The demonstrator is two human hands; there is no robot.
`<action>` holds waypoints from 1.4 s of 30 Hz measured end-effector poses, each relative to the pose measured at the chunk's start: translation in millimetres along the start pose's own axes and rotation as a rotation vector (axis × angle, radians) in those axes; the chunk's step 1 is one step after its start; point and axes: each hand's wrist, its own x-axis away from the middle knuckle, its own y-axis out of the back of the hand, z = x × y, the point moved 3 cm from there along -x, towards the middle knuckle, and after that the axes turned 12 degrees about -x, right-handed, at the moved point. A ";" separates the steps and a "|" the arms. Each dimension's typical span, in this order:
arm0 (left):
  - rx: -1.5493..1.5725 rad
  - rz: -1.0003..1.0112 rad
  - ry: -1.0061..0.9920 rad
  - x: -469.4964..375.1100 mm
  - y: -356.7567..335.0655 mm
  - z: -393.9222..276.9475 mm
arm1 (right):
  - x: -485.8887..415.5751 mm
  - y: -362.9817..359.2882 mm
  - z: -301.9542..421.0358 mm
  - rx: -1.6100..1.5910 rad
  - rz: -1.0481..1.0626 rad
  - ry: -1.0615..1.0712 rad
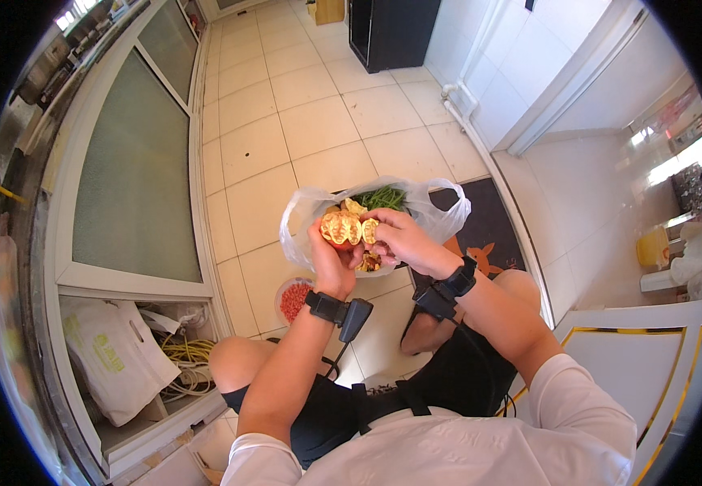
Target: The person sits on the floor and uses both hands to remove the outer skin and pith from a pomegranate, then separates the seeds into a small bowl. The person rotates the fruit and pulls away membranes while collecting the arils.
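Observation:
My left hand (334, 258) holds an opened pomegranate (342, 228), its yellowish inner side facing up and some red skin below. My right hand (401, 238) grips a smaller pomegranate piece (370, 231) right beside it. Both hands are above a white plastic bag (302, 209) that lies open on the floor. Inside the bag are green vegetable stems (381, 198) and pomegranate peel (368, 263). A bowl of red pomegranate seeds (295, 301) rests on the tiles, left of my left wrist.
A dark floor mat (503, 209) with an orange animal picture lies to the right, partly under the bag. Glass-fronted cabinets (138, 176) run along the left, with a white bag (111, 358) and coiled cables (187, 358) in a lower compartment. My knees flank the bowl and bag.

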 end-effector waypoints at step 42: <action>-0.114 0.113 0.073 8.9 -2.8 -18.9 | 13.0 15.1 32.0 0.078 -0.183 0.310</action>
